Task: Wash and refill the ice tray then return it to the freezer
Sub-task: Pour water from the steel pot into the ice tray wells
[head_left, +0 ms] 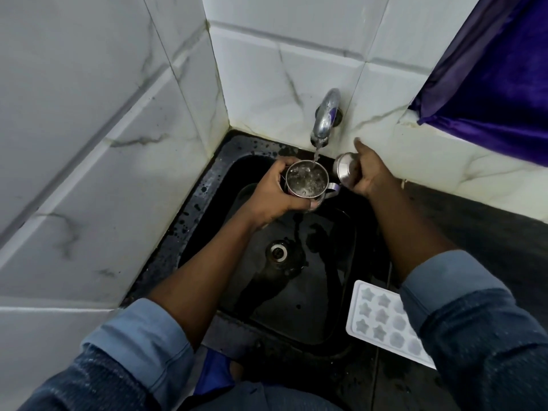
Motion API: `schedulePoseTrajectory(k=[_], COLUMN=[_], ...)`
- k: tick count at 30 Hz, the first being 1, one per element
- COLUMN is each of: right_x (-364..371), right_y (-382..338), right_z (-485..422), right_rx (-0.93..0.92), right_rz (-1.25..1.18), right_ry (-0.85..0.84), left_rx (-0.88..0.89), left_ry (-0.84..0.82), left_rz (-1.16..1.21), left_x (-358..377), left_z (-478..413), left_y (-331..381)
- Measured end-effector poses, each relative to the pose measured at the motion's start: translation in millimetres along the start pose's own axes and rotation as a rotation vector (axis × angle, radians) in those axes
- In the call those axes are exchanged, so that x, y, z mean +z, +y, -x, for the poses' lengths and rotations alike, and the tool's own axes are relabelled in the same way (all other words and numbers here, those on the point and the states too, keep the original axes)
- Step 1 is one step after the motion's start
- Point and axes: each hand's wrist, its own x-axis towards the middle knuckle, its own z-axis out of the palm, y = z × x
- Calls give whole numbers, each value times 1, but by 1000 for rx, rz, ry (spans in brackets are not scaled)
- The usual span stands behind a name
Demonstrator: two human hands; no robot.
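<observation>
A chrome tap (325,117) on the back wall runs a thin stream into a steel mug (307,180). My left hand (274,195) grips that mug from the left and holds it over the black sink (207,185). Water churns inside the mug. My right hand (369,173) is closed around a round steel lid (343,170), held just right of the mug. The white ice tray (382,318), with star and round moulds, lies flat on the counter at the sink's front right corner, partly hidden by my right sleeve.
White marble-look tiled walls close in the sink on the left and behind. A purple curtain (489,78) hangs at the upper right above a tiled ledge. The dark counter (480,232) stretches right of the sink. The drain (278,251) sits in the wet basin.
</observation>
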Motion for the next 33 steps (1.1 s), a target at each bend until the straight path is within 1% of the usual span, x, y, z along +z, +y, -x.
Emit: schedulePoseTrajectory(k=[3,6,7,11,15,17,24,28,33], right_x=[-16,-17,-15,4,21,27,32,31,32], right_y=[-2,-7,-8,1,27,40,68,82,89], right_z=[24,65,76,124,148,158,173,183,194], right_rx=[-60,-133,-171,-358,-461,-517,-857,-1015,-1113], right_rz=[-99,-58,-18,284,545,678,1107,1243,1419], right_ry=[-8,-106,-154,-247,-277,-246,-85,30,76], left_rx=[21,24,23,13,23,26,36,42,41], left_ry=[-24,-44,-48,-54,-47,-58,-74,-88,-100], left_rz=[4,8,11,22,47,73,136,126,109], left_x=[3,6,7,12,19,21,21,17,13], left_z=[15,31,36,59,82,93,126,136,149], left_y=[2,2,1,3,7,9,16,19,23])
